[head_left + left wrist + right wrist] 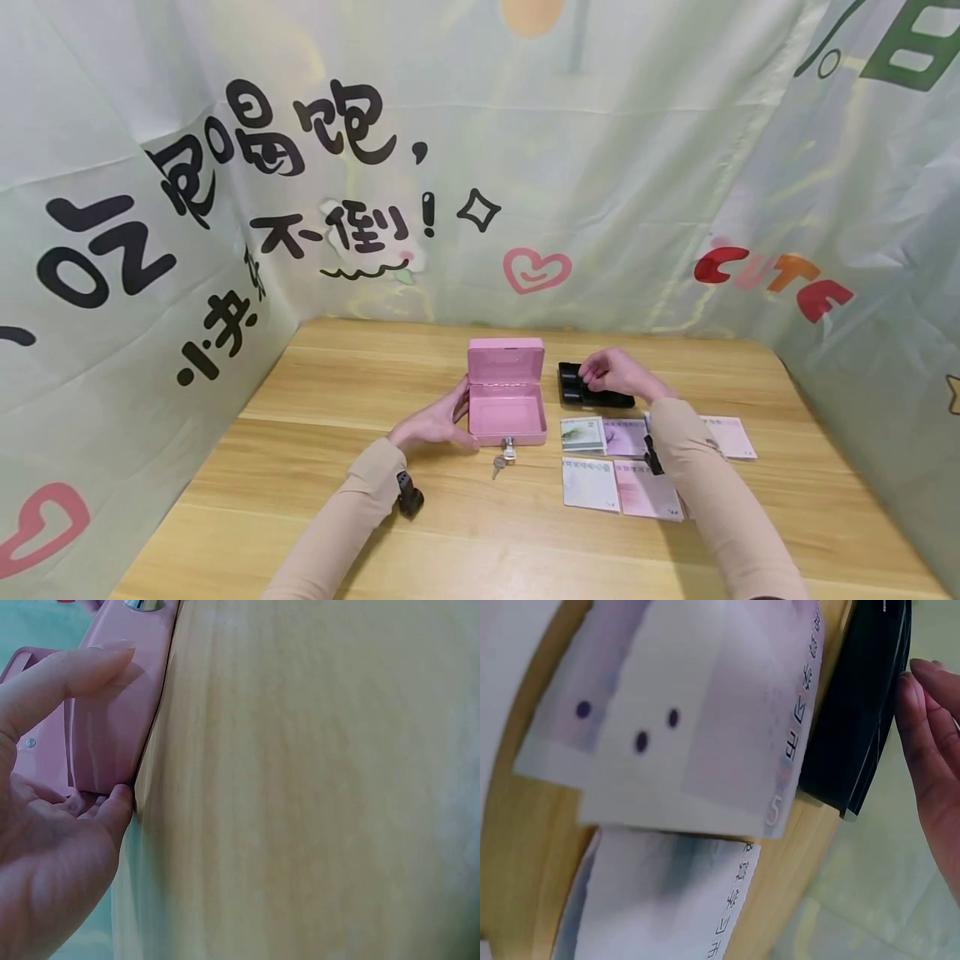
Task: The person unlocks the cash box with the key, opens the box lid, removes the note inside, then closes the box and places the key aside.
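Note:
A pink cash box (507,417) stands on the table with its lid (506,362) raised. My left hand (435,419) grips its left side, thumb (71,679) on the front wall and fingers round the side corner. A padlock (509,450) hangs at the front of the box, with keys (497,465) beside it. To the right, my right hand (618,373) is over the black compartment tray (573,390), fingertips drawn together at its rim. Whether they pinch something is hidden. Banknotes (591,483) lie in two rows in front of the tray.
The right forearm (712,483) passes over part of the notes and hides some. Printed fabric (630,208) surrounds the wooden table (352,367) at the back and both sides. Each wrist wears a small black camera (409,497).

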Available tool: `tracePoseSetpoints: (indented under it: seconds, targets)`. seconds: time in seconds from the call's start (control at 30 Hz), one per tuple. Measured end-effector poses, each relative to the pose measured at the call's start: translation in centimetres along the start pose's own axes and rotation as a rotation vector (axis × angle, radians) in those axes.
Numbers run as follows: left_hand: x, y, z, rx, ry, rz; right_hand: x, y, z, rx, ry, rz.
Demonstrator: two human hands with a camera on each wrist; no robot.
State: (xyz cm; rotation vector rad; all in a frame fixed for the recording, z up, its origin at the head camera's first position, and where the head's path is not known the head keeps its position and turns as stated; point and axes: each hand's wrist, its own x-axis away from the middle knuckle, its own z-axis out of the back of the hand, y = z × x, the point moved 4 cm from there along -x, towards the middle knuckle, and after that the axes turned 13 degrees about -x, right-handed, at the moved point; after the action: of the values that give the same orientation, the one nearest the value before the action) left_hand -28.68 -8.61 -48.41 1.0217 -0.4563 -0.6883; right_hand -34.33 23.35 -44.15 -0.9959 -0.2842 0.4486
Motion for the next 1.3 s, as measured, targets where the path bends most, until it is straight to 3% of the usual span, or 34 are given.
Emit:
tracePoseSetpoints:
  seconds: [1.17,1.3]
  targets:
    - [0.08,0.00,-0.07,0.005,0.006,0.007,-0.22,0.56,-0.66,0.063,0.036,-0.043]
    - [0.11,0.13,-0.04,0.009,0.006,0.011,0.02,-0.01,-0.49,0.073,0.046,-0.014]
